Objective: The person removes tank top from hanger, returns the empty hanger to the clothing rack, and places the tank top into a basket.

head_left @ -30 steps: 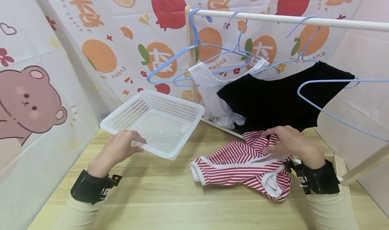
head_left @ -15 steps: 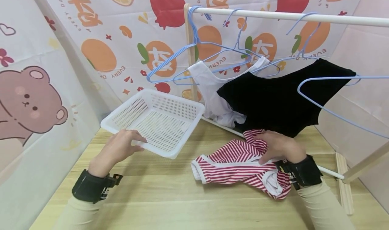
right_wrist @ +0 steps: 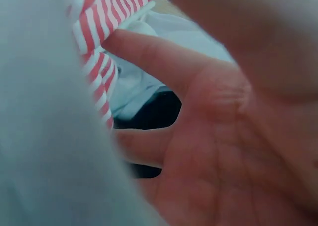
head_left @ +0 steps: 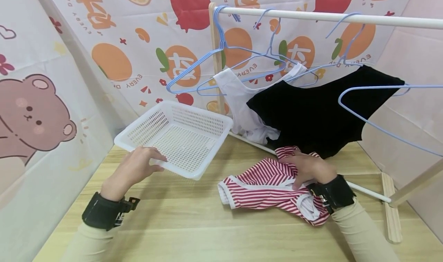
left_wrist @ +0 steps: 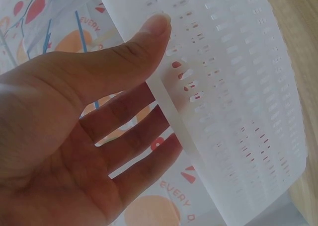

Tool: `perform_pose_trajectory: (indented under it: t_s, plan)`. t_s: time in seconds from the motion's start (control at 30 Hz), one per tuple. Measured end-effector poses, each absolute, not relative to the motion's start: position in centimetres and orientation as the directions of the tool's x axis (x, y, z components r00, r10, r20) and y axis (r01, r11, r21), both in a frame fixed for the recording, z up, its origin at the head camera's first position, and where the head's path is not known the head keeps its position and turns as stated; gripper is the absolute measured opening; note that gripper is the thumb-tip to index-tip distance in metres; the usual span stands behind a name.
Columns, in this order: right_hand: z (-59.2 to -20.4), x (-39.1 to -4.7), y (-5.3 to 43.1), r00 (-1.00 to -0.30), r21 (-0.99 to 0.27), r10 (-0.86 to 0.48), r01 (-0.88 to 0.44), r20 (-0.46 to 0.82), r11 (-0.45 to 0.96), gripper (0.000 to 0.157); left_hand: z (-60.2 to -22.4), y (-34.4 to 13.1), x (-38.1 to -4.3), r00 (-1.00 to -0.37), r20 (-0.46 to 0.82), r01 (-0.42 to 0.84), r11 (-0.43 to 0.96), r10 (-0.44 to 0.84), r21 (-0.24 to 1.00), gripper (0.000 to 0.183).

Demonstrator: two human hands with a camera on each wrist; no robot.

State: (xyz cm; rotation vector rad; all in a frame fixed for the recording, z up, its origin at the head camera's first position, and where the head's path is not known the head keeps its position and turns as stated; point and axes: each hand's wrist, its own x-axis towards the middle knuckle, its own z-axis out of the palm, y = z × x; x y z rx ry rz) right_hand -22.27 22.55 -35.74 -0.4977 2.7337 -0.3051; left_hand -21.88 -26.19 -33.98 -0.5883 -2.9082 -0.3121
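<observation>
Striped garment (head_left: 261,179), right of centre, seems left to hang; white top (head_left: 239,100) and black top (head_left: 311,112) already up. Right hand (head_left: 308,168) touches the stripes, grip unclear; left hand (head_left: 136,165) pinches the basket's rim (head_left: 185,173).

From a white rail (head_left: 311,15), blue hangers (head_left: 222,44) are being suspended — a white top (head_left: 238,108) is being partly covered by a black top (head_left: 322,108) — while a fruit-printed cloth (head_left: 149,58) is being partly screened.
</observation>
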Motion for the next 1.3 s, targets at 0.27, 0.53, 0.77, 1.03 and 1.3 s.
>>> perform_pose_trajectory:
  t_s: [0.27, 0.53, 0.77, 1.03, 1.3]
  plan:
    - [-36.5, -22.9, 21.8, -0.845, -0.215, -0.44, -0.389, -0.303, 0.896, 0.069, -34.1, -26.3, -21.8, -0.909, 0.203, 0.399, 0.901, 0.364, 0.171, 0.03]
    - [-36.6, -23.1, 21.6, -0.875, -0.24, -0.403, -0.345, -0.268, 0.908, 0.052, -34.0, -26.3, -21.8, -0.907, 0.207, 0.402, 0.9, 0.366, 0.167, 0.031]
    - [-36.9, -23.6, 21.5, -0.865, -0.269, -0.439, -0.375, -0.243, 0.887, 0.03, -33.9, -26.2, -21.8, -0.907, 0.204, 0.404, 0.899, 0.369, 0.167, 0.031]
    - [-36.9, -23.7, 21.5, -0.857, -0.275, -0.481, -0.425, -0.183, 0.862, 0.021, -34.0, -26.1, -21.8, -0.91, 0.195, 0.398, 0.902, 0.364, 0.171, 0.03]
    - [-35.9, -23.6, 21.3, -0.867, -0.294, -0.494, -0.456, -0.067, 0.84, 0.016, -34.1, -26.2, -21.9, -0.91, 0.2, 0.398, 0.901, 0.364, 0.174, 0.031]
